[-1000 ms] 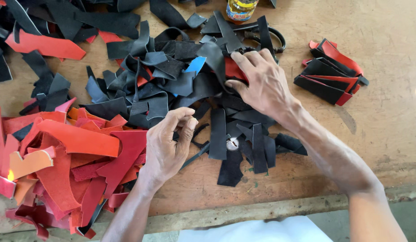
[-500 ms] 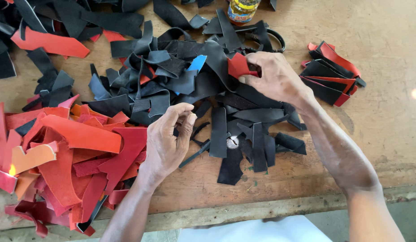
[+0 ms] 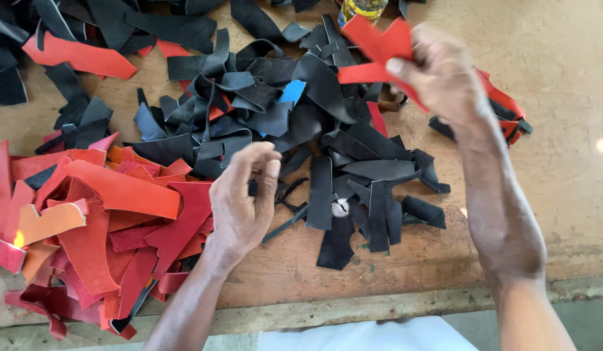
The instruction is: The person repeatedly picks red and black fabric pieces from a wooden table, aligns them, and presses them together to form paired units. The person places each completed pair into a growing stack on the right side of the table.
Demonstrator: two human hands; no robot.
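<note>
Nearest the camera, along the worn wooden table edge: bare timber, scuffed and chipped. Just beyond, left hand hovering over the seam between two heaps, fingers curled loosely inward, thumb close to fingertips; gripping nothing that shows, though whether a thin dark sliver sits pinched there cannot be told. To its left, spread wide, the red and orange scrap pile, flat overlapping offcuts, some curved, some long. To its right, black strips fanned out, one small round metal stud among them.

Further on, the main black scrap heap, curled and folded pieces tangled together, a single blue scrap peeking through. Up high at right, right hand raised clear of the pile, clenched around the red cut piece — lifted well above the table, pinched at its right end between thumb and fingers, the notched left end sticking out free. Holding its shape in the air, barely drooping: looks light, fairly stiff yet bendable, like leather or similar sheet; matte surface, probably not slippery, not fragile. Best taken at a broad flat edge, as here, rather than by a thin prong. Behind the hand, a small red and black bundle; at the far edge, a jar, mostly cut off.
</note>
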